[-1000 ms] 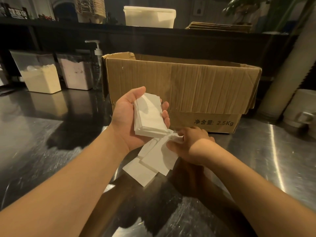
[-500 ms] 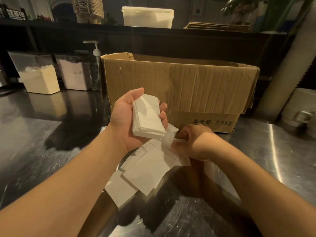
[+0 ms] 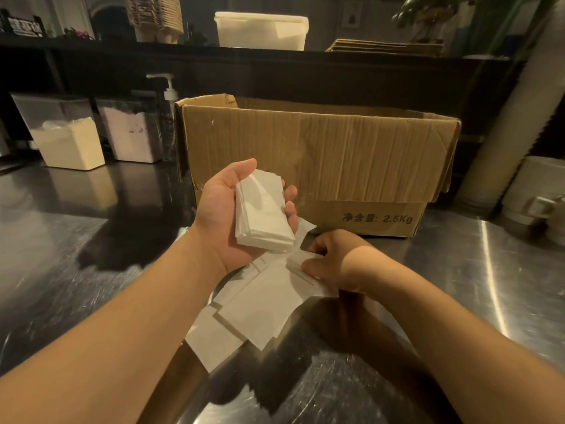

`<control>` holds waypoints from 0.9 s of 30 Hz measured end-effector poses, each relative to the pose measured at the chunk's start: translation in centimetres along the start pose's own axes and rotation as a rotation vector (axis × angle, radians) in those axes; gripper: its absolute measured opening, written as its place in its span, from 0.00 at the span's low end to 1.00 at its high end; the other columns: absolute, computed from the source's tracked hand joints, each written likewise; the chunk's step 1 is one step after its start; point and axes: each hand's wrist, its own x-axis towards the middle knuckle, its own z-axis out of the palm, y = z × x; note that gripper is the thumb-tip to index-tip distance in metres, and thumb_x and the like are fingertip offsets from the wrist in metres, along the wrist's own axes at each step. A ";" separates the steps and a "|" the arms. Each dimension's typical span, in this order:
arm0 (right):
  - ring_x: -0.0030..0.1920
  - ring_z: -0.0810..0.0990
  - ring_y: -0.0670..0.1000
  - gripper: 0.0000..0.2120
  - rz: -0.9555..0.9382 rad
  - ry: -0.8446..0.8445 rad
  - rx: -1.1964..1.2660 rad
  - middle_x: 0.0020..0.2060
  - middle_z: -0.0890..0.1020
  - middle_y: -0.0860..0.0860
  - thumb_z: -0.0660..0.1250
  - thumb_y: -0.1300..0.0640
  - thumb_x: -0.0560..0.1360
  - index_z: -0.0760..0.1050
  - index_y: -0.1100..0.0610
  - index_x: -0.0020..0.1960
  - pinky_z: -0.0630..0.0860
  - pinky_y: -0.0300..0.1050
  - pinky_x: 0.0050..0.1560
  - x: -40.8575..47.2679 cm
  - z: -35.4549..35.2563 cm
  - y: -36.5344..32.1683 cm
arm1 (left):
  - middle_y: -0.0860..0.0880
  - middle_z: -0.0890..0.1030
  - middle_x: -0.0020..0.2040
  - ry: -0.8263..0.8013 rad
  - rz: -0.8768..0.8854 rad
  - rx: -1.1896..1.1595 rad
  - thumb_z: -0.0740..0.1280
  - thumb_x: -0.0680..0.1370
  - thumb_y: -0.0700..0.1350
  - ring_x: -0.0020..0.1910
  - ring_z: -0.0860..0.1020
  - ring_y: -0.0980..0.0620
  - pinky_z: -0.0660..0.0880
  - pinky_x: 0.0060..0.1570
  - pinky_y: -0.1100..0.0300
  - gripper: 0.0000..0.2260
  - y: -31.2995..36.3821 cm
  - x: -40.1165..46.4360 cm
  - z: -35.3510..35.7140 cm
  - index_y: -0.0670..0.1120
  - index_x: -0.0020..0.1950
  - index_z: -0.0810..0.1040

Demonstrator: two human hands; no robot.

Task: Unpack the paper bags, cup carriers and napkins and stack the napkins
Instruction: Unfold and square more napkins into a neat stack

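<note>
— Where is the napkin stack (image 3: 263,214) seen?
— A neat white pile is held upright-tilted in the left hand (image 3: 227,215), above the steel counter.
— And the loose napkins (image 3: 260,310)?
— They are fanned out flat, overlapping, below the stack; their upper edge is pinched by the right hand (image 3: 331,261).

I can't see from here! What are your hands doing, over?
Left hand holds napkin stack. Right hand pinches loose napkins on counter. Nothing blocking.
</note>
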 end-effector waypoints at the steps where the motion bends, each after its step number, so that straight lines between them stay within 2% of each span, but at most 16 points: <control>1: 0.50 0.80 0.53 0.05 -0.006 0.012 0.024 0.45 0.82 0.48 0.68 0.48 0.77 0.80 0.48 0.50 0.78 0.53 0.60 -0.2 0.0 -0.1 | 0.44 0.82 0.49 0.002 -0.001 0.002 0.65 0.76 0.58 0.39 0.81 0.47 0.81 0.42 0.53 0.23 0.0 0.0 0.0 0.47 0.66 0.74; 3: 0.45 0.79 0.51 0.05 -0.016 0.057 0.109 0.43 0.81 0.49 0.67 0.51 0.78 0.79 0.49 0.51 0.79 0.48 0.50 -0.5 -0.2 -0.1 | 0.44 0.82 0.50 0.004 -0.002 0.006 0.65 0.76 0.59 0.39 0.81 0.47 0.81 0.41 0.53 0.23 -0.1 0.1 0.0 0.47 0.66 0.74; 6: 0.41 0.77 0.48 0.06 -0.035 0.114 0.234 0.43 0.80 0.48 0.68 0.55 0.77 0.79 0.50 0.54 0.74 0.43 0.39 -0.7 -0.7 0.1 | 0.44 0.82 0.49 0.017 0.007 0.012 0.65 0.77 0.59 0.38 0.81 0.48 0.81 0.42 0.54 0.22 -0.1 0.0 0.1 0.47 0.66 0.74; 10: 0.52 0.79 0.51 0.20 -0.039 0.029 0.385 0.54 0.81 0.49 0.76 0.62 0.72 0.77 0.52 0.62 0.75 0.43 0.50 -0.8 -1.2 0.5 | 0.44 0.82 0.49 0.029 0.006 0.026 0.65 0.77 0.59 0.38 0.81 0.47 0.81 0.42 0.54 0.22 -0.1 0.0 0.1 0.47 0.65 0.75; 12: 0.50 0.80 0.50 0.18 -0.054 0.016 0.383 0.53 0.82 0.50 0.76 0.62 0.73 0.79 0.53 0.61 0.76 0.43 0.47 -0.9 -1.4 0.5 | 0.44 0.83 0.49 0.034 0.007 0.036 0.65 0.77 0.59 0.38 0.81 0.48 0.81 0.42 0.54 0.22 -0.1 0.0 0.1 0.47 0.65 0.75; 15: 0.52 0.81 0.53 0.15 -0.030 0.070 0.399 0.53 0.83 0.52 0.73 0.58 0.76 0.78 0.53 0.62 0.76 0.45 0.48 -1.1 -2.0 0.8 | 0.44 0.83 0.49 0.042 0.009 0.043 0.66 0.76 0.58 0.39 0.81 0.47 0.80 0.43 0.53 0.22 -0.2 0.0 0.0 0.47 0.64 0.76; 17: 0.49 0.83 0.53 0.11 -0.070 0.116 0.486 0.49 0.84 0.52 0.73 0.57 0.76 0.79 0.56 0.57 0.79 0.45 0.45 -1.2 -2.6 1.3 | 0.43 0.83 0.50 0.049 0.008 0.055 0.66 0.75 0.58 0.39 0.81 0.47 0.80 0.44 0.53 0.22 -0.2 0.0 0.0 0.47 0.65 0.76; 19: 0.47 0.84 0.53 0.07 -0.148 0.103 0.640 0.43 0.86 0.52 0.73 0.59 0.75 0.82 0.58 0.53 0.82 0.48 0.47 -1.4 -3.5 1.8 | 0.44 0.82 0.50 0.049 0.006 0.080 0.66 0.76 0.58 0.40 0.81 0.47 0.79 0.45 0.53 0.22 -0.1 0.1 -0.1 0.47 0.64 0.76; 21: 0.44 0.84 0.52 0.07 -0.222 0.029 0.812 0.41 0.86 0.51 0.71 0.61 0.75 0.83 0.61 0.52 0.81 0.48 0.45 -1.9 -4.6 2.3 | 0.44 0.82 0.50 0.058 0.022 0.123 0.66 0.76 0.58 0.40 0.80 0.47 0.79 0.45 0.53 0.20 -0.2 0.1 0.0 0.47 0.62 0.77; 25: 0.43 0.84 0.52 0.07 -0.437 -0.204 1.023 0.44 0.85 0.53 0.71 0.55 0.71 0.84 0.56 0.46 0.83 0.46 0.42 -3.3 -5.4 2.1 | 0.43 0.81 0.51 0.061 0.079 0.192 0.67 0.75 0.54 0.44 0.80 0.46 0.78 0.48 0.52 0.17 -0.5 0.1 0.5 0.45 0.58 0.79; 27: 0.45 0.84 0.52 0.09 -0.497 -0.237 1.018 0.46 0.84 0.53 0.70 0.53 0.71 0.83 0.56 0.48 0.83 0.49 0.47 -3.6 -4.9 1.5 | 0.43 0.83 0.45 0.030 0.060 0.261 0.65 0.77 0.54 0.39 0.82 0.46 0.79 0.44 0.52 0.15 -1.0 0.1 0.6 0.44 0.53 0.81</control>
